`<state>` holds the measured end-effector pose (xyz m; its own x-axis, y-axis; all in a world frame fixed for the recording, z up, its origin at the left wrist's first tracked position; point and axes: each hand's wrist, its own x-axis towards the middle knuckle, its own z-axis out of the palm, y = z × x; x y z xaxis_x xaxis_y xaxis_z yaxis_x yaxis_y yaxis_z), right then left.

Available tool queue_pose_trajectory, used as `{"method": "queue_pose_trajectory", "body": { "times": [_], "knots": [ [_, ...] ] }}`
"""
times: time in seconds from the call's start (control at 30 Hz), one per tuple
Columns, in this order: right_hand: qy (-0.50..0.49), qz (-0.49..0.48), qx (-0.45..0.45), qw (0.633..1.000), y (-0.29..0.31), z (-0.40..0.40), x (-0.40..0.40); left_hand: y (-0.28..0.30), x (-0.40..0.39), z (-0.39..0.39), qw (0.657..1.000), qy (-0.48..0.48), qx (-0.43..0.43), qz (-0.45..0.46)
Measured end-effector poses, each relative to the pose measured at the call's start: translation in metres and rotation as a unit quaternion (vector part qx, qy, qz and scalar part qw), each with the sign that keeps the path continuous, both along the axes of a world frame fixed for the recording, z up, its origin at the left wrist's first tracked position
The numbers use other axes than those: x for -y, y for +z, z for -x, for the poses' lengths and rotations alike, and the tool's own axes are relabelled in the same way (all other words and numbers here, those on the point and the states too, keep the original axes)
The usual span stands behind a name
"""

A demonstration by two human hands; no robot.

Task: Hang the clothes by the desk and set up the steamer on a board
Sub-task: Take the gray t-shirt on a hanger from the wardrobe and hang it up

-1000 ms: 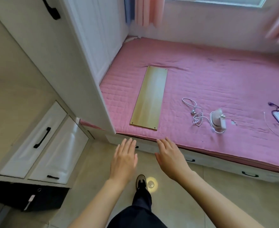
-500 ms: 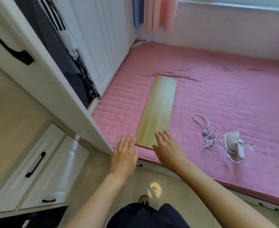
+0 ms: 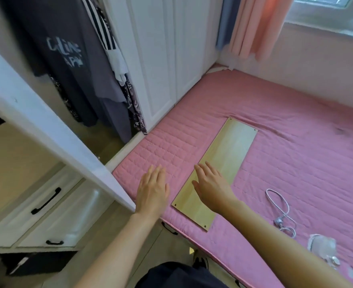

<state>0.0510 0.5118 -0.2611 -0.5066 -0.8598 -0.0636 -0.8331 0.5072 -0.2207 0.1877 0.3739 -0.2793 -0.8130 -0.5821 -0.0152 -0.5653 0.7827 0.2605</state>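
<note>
Drawers (image 3: pixel 46 206): white fronts with black handles, low at the far left.
Wardrobe door (image 3: pixel 53 132): white, swung open, its edge near the left hand.
Clothes (image 3: pixel 73 59): dark garments hanging inside the open wardrobe, one grey shirt with pale lettering.
Left hand (image 3: pixel 153 191): fingers straight and together, palm down, holding nothing, over the pink mattress (image 3: pixel 285 146) just left of the board.
Board (image 3: pixel 223 163): pale wood, lying flat on the mattress, running away from the near edge.
Right hand (image 3: pixel 212 187): flat and empty, fingers extended, over the board's near half; contact cannot be told.
Cord (image 3: pixel 280 208): white, coiled on the mattress right of the board.
Steamer (image 3: pixel 322 246): white, blurred, lying near the mattress edge, well apart from the board.
</note>
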Motion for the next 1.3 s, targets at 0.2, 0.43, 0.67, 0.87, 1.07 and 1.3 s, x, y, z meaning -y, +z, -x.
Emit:
{"method": "queue_pose_trajectory", "body": {
  "times": [0.2, 0.43, 0.67, 0.87, 1.07, 1.3],
  "knots": [
    [0.087, 0.020, -0.014, 0.996, 0.025, 0.057, 0.042, 0.022, 0.026, 0.036, 0.995, 0.088, -0.014, 0.038],
    [0.156, 0.057, -0.043, 0.985, 0.058, 0.098, 0.102, 0.057, 0.074, 0.064, 0.980, 0.176, -0.043, 0.086],
    [0.197, 0.085, -0.073, 0.974, 0.097, 0.122, 0.172, 0.101, 0.141, 0.096, 0.968, 0.208, -0.051, 0.129],
    [0.215, 0.119, -0.103, 0.964, 0.139, 0.140, 0.233, 0.144, 0.201, 0.123, 0.957, 0.234, -0.067, 0.159],
    [0.245, 0.150, -0.137, 0.948, 0.180, 0.156, 0.298, 0.179, 0.257, 0.144, 0.945, 0.258, -0.067, 0.190],
    [0.266, 0.172, -0.183, 0.931, 0.225, 0.170, 0.364, 0.219, 0.316, 0.164, 0.934, 0.258, -0.051, 0.244]
  ]
}}
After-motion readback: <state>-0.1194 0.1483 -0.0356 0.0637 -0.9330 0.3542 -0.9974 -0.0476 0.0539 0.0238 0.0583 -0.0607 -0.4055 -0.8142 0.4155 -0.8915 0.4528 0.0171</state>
